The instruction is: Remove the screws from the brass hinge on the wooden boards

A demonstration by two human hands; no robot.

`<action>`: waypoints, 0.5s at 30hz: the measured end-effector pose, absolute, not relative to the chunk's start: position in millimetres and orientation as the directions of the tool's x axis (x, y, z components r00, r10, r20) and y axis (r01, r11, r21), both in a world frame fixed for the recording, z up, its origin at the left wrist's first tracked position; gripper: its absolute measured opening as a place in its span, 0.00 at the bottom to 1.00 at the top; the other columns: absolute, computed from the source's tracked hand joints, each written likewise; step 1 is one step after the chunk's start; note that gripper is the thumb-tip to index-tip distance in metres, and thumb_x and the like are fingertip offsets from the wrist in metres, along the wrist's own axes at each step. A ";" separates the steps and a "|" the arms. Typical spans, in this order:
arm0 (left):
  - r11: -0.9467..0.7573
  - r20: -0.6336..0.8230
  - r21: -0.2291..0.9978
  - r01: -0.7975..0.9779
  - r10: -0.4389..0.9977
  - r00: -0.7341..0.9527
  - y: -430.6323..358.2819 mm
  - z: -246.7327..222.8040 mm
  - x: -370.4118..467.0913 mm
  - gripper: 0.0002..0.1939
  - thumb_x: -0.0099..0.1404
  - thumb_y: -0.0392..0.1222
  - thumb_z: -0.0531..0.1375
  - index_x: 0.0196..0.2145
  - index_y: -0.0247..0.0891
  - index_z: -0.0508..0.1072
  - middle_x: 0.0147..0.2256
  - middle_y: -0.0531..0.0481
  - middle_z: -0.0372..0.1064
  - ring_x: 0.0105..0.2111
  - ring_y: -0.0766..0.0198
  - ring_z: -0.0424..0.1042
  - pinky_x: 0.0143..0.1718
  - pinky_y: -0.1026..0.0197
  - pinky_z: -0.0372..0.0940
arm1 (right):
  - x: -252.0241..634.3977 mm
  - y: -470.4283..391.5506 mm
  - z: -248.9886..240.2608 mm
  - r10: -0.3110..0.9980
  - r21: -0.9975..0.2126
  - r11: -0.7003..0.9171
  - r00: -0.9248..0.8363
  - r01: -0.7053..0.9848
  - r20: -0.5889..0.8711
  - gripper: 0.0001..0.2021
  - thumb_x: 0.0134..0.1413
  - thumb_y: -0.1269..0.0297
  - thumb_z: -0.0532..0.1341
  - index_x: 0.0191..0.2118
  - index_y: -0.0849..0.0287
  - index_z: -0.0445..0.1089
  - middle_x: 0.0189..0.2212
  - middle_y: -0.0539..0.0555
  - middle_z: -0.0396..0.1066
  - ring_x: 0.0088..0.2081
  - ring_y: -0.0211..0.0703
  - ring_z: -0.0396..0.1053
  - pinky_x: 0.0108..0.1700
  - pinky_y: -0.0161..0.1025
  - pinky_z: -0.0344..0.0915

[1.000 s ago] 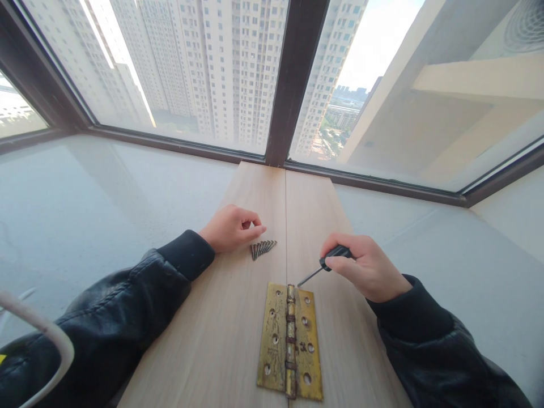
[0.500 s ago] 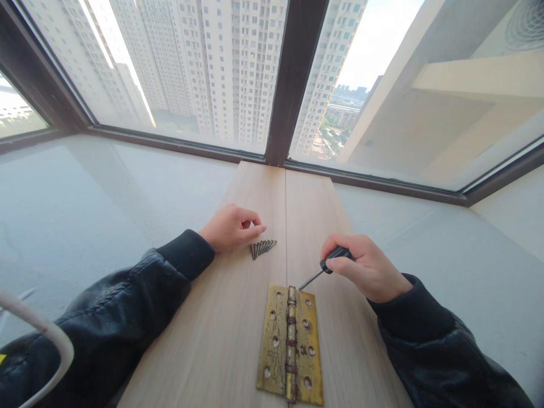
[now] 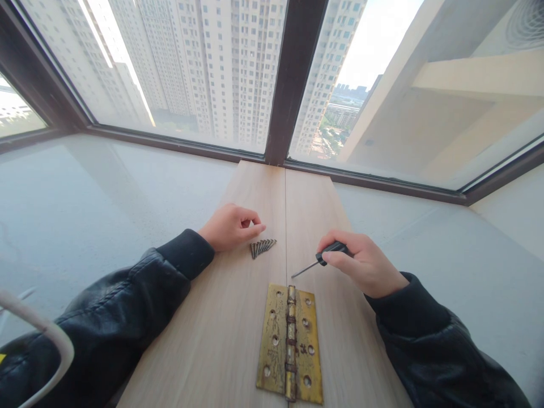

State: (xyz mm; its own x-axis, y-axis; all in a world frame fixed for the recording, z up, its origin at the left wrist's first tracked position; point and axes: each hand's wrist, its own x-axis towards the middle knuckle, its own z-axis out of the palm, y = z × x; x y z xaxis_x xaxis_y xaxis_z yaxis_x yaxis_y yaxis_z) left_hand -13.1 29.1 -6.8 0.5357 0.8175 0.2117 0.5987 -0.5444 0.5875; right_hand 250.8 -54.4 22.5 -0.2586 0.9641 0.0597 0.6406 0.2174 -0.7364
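A brass-coloured butt hinge (image 3: pixel 272 345), worn and stained, lies opened flat with its barrel along the seam between two pale wooden boards (image 3: pixel 204 345). My right hand (image 3: pixel 361 263) is closed around the black handle of a screwdriver (image 3: pixel 334 250). Its thin shaft slants down to the left, and the tip is just beyond the far end of the hinge barrel. On the left board lies a row of several screws (image 3: pixel 263 247). Beside them rests my left hand (image 3: pixel 233 226), fingers curled in and thumb close to the index finger, with nothing visible in it.
Dark window frames (image 3: pixel 278 85) cross the far end of the boards, with tall buildings outside. A pale smooth surface (image 3: pixel 106 192) spreads on both sides of the boards. A white cable-like loop (image 3: pixel 63 345) shows at the lower left, over my sleeve.
My right hand has moved slightly left and away from me, carrying the screwdriver tip from beside the hinge barrel's far end to a spot beyond it. The left hand, screws and hinge stay put.
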 end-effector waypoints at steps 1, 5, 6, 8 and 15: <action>-0.549 0.218 0.586 0.596 0.815 0.536 29.3 -7.2 -13.5 0.14 0.62 0.45 0.57 0.27 0.33 0.77 0.16 0.58 0.50 0.18 0.72 0.50 0.23 0.64 0.47 | 250.2 -54.7 22.4 0.973 -0.742 0.191 -0.221 0.642 0.060 0.11 0.52 0.58 0.58 0.33 0.61 0.71 0.24 0.51 0.69 0.25 0.39 0.65 0.30 0.38 0.61; -0.553 0.242 0.599 0.579 0.814 0.527 30.5 -8.5 -15.2 0.15 0.62 0.46 0.57 0.25 0.33 0.76 0.16 0.58 0.50 0.18 0.73 0.50 0.23 0.65 0.47 | 249.7 -63.2 19.5 0.997 -0.758 0.079 -0.044 0.648 0.066 0.12 0.56 0.56 0.57 0.39 0.60 0.65 0.25 0.50 0.70 0.23 0.38 0.68 0.31 0.38 0.65; -0.551 0.244 0.604 0.576 0.815 0.525 30.8 -8.7 -15.4 0.15 0.62 0.46 0.57 0.24 0.33 0.75 0.16 0.58 0.50 0.18 0.73 0.50 0.22 0.65 0.47 | 250.9 -67.0 17.6 0.997 -0.751 0.059 -0.005 0.658 0.074 0.11 0.56 0.56 0.57 0.39 0.59 0.64 0.25 0.49 0.70 0.24 0.38 0.68 0.32 0.38 0.65; -0.550 0.243 0.611 0.570 0.815 0.525 31.2 -8.9 -15.3 0.15 0.62 0.46 0.57 0.24 0.33 0.75 0.16 0.58 0.51 0.18 0.73 0.51 0.22 0.66 0.48 | 255.6 -76.2 12.9 0.993 -0.715 0.025 0.068 0.699 0.101 0.11 0.55 0.56 0.59 0.37 0.57 0.61 0.24 0.48 0.68 0.24 0.38 0.66 0.31 0.37 0.62; -0.536 0.234 0.619 0.574 0.824 0.517 31.5 -8.7 -14.2 0.16 0.62 0.46 0.57 0.23 0.33 0.74 0.16 0.58 0.50 0.19 0.73 0.50 0.22 0.66 0.48 | 283.7 -138.1 -7.9 0.951 -0.525 0.081 0.091 0.848 0.294 0.09 0.61 0.57 0.55 0.43 0.54 0.65 0.38 0.50 0.71 0.38 0.39 0.70 0.41 0.35 0.66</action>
